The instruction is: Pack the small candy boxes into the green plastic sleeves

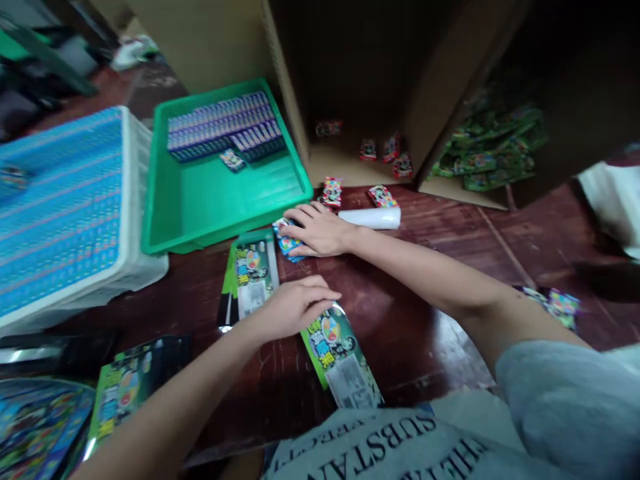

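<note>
My right hand lies on the dark red floor with its fingers closed over a small blue packet, just in front of the green tray. My left hand rests on the top end of a green printed pouch, fingers curled over it. A second green pouch lies flat between the two hands and the tray. Inside the tray stand rows of small purple packets, with one loose packet in front of them.
A white crate with a blue patterned top stands at the left. An open cardboard box behind holds loose small packets; a white roll lies by it. More green pouches lie lower left, and green packs pile at right.
</note>
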Tool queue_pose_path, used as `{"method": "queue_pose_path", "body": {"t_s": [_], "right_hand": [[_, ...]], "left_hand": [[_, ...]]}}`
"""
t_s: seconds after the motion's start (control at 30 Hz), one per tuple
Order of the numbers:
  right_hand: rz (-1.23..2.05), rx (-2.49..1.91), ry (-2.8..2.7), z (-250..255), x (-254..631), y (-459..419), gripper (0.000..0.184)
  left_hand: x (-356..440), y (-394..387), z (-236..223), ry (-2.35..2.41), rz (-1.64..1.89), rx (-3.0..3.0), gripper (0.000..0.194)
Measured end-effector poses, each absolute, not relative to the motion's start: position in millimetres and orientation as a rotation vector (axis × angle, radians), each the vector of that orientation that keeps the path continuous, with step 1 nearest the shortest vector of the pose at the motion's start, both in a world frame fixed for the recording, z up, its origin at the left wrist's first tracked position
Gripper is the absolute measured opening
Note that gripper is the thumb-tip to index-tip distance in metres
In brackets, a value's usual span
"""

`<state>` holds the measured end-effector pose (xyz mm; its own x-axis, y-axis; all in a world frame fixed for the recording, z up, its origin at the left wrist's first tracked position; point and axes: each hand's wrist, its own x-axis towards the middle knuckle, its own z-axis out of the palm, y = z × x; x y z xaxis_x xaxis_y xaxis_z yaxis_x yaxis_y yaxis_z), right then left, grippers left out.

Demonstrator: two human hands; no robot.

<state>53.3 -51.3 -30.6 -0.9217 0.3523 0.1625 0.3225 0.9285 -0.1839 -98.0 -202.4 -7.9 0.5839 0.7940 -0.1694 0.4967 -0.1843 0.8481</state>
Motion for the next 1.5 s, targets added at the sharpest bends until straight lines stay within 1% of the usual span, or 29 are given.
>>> {"method": "queue_pose_path", "body": {"t_s": [0.1, 0.23, 0.33, 0.4, 0.47, 0.5, 0.6, 0.7, 0.77, 0.83, 0.93, 1.03, 1.1, 1.3, 1.43, 1.47, 1.5], "right_hand": [[0.375, -0.737, -2.664, -3.1, 96.2, -79.6, 0.064], [0.637, -1.109, -2.398, 27.4, 187.0, -169.0, 0.063], [0.769, -1.302, -2.293, 25.5, 240.7, -249.3, 0.075], [0.767, -1.411, -2.170, 15.6, 255.7, -292.6, 0.080], [0.652, -1.492, -2.055, 4.8, 255.3, -320.4, 0.083], [0.573, -1.521, -2.015, 0.3, 251.5, -328.2, 0.084], [0.424, -1.560, -1.980, -6.2, 239.5, -332.4, 0.084], [0.501, -1.522, -2.063, -2.7, 239.6, -324.5, 0.080], [0.610, -1.436, -2.153, 2.2, 245.9, -318.7, 0.078], [0.744, -1.267, -2.275, 5.5, 252.6, -312.6, 0.075], [0.875, -1.062, -2.402, 1.5, 255.7, -302.5, 0.073], [0.884, -1.075, -2.434, -12.1, 249.4, -293.4, 0.080], [0.881, -1.104, -2.454, -21.6, 244.8, -288.7, 0.082], [0.909, -1.109, -2.377, -31.0, 249.8, -278.1, 0.087], [0.911, -1.078, -2.379, -31.6, 249.9, -275.0, 0.083], [0.903, -1.072, -2.384, -31.3, 249.5, -275.2, 0.085], [0.899, -1.064, -2.390, -30.4, 250.2, -275.8, 0.092]], "left_hand": [[-91.6, -199.7, -15.0, 1.054, 0.426, 1.573, 0.019], [-90.6, -214.9, -12.6, 1.040, 0.460, 1.247, 0.020], [-96.5, -227.1, -3.7, 1.058, 0.374, 1.149, 0.026], [-99.3, -232.4, 1.2, 1.172, 0.349, 1.091, 0.036], [-98.1, -236.4, 4.4, 1.341, 0.442, 0.974, 0.044], [-95.7, -238.6, 5.9, 1.424, 0.515, 0.892, 0.045], [-84.2, -247.5, 11.7, 1.581, 0.714, 0.645, 0.040], [-73.7, -260.7, 20.5, 1.676, 0.858, 0.483, 0.031], [-70.8, -270.1, 26.2, 1.673, 0.881, 0.455, 0.029], [-71.2, -277.9, 29.6, 1.628, 0.835, 0.480, 0.030], [-74.5, -284.5, 27.4, 1.568, 0.791, 0.543, 0.038], [-76.9, -286.1, 15.4, 1.576, 0.824, 0.608, 0.048], [-78.1, -286.6, 3.5, 1.601, 0.875, 0.622, 0.051], [-82.6, -292.0, -27.1, 1.640, 0.941, 0.512, 0.052], [-75.2, -291.7, -28.3, 1.581, 0.956, 0.414, 0.048], [-72.2, -291.0, -27.3, 1.579, 0.967, 0.409, 0.047], [-69.5, -290.3, -26.4, 1.587, 0.979, 0.413, 0.046]]}}
